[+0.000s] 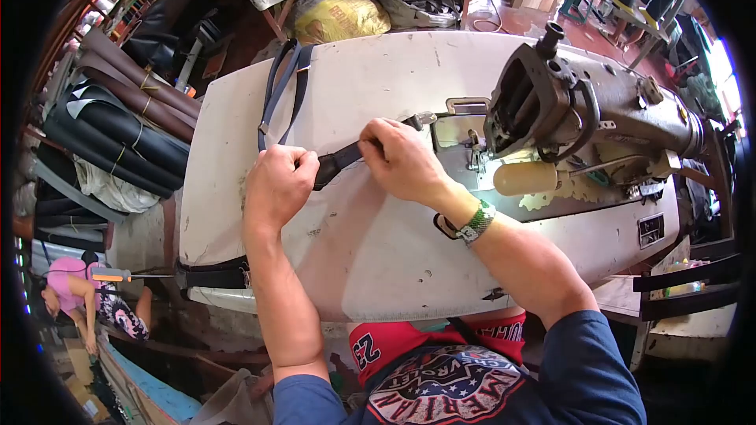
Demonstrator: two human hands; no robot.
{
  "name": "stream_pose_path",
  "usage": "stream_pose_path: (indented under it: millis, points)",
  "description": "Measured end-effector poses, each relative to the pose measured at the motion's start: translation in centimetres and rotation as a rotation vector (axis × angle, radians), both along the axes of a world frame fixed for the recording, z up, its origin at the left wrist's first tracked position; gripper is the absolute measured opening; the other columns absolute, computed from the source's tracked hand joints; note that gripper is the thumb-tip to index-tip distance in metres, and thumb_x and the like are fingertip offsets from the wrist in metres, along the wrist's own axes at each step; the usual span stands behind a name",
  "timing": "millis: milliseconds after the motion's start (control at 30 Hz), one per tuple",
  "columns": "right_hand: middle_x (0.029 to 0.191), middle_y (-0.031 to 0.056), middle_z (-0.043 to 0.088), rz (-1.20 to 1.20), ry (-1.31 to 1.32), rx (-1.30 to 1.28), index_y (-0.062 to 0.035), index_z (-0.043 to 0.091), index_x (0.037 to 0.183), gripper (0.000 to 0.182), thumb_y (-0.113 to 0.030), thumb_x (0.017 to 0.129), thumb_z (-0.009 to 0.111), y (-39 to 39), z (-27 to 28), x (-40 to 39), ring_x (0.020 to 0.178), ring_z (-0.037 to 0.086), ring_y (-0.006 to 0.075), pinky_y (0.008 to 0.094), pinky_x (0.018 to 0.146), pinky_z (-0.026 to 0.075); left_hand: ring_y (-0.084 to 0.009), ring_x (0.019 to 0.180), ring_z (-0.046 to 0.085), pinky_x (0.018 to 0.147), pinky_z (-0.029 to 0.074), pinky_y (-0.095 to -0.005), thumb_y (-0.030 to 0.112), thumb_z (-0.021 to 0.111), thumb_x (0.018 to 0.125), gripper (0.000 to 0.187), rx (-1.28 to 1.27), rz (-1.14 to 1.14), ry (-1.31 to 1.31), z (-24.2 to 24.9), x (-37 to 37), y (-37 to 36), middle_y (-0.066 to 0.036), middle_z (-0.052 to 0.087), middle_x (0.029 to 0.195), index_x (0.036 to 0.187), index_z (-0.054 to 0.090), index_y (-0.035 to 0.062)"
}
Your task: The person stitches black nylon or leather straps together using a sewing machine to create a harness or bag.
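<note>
A dark strap [344,159] is stretched between my two hands above the white table. My left hand [280,181] is closed on its left part, beside a darker, wider section. The fingers of my right hand [398,159] pinch the strap farther right, close to a metal piece [426,118] at its end. Behind my left hand, a looped dark blue strap [283,90] hangs over the table's far left edge. To the right of my right hand stands a sewing machine [543,102] with its lamp [526,178] lit near the needle area.
The white table [378,71] spans the middle. Rolls of dark and brown material [118,138] lie at the left. A screwdriver [114,275] and black straps [213,276] are at the left edge. A person in pink [72,287] bends at the lower left. Black strips [689,287] jut out at right.
</note>
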State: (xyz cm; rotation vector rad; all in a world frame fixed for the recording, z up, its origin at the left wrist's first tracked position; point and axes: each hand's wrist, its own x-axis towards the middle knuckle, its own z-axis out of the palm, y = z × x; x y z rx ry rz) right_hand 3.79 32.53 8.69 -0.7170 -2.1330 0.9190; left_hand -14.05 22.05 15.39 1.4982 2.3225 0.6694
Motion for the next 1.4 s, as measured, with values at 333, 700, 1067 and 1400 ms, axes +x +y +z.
stream_pose_path:
  millis: [333,700,1067,1400]
  points:
    - [0.087,0.0159,0.068,-0.059,-0.130,0.123,0.0006,0.067,0.091,0.015,-0.014,0.087,0.066,-0.3,-0.4,1.3,0.082,0.066,0.0348,0.0436,0.075,0.053,-0.0419,0.070,0.066,0.069,0.053,-0.0481,0.028,0.056,0.089,0.033,-0.029,0.028,0.074,0.2,0.6,0.0,-0.021,0.066,0.070,0.072,0.069,0.0024]
    - [0.114,0.0076,0.060,0.058,-0.049,0.509,-0.0106,0.068,0.113,0.032,-0.008,0.082,0.072,0.6,0.0,1.6,0.114,0.053,0.0296,0.0435,0.100,0.041,-0.0388,0.079,0.070,0.076,0.056,-0.0468,0.029,0.061,0.089,0.027,-0.020,0.022,0.101,1.1,1.5,-0.4,-0.017,0.072,0.079,0.081,0.075,0.0069]
    - [0.095,0.0035,0.062,0.063,-0.086,0.574,-0.0128,0.068,0.097,0.021,-0.002,0.079,0.064,0.5,-0.2,1.6,0.101,0.058,0.0248,0.0399,0.095,0.041,-0.0363,0.098,0.072,0.092,0.056,-0.0462,0.030,0.062,0.087,0.028,-0.225,0.018,0.224,-0.6,-5.6,2.1,-0.018,0.076,0.102,0.099,0.079,0.0112]
    - [0.099,-0.0004,0.065,0.053,-0.077,0.613,-0.0107,0.072,0.087,0.016,-0.003,0.076,0.064,-0.1,-1.3,1.5,0.102,0.057,0.0215,0.0373,0.098,0.040,-0.0371,0.139,0.050,0.108,0.049,-0.0464,0.008,0.058,0.085,0.035,-0.403,0.209,0.631,0.3,-20.1,-5.7,-0.009,0.070,0.130,0.114,0.076,0.0147]
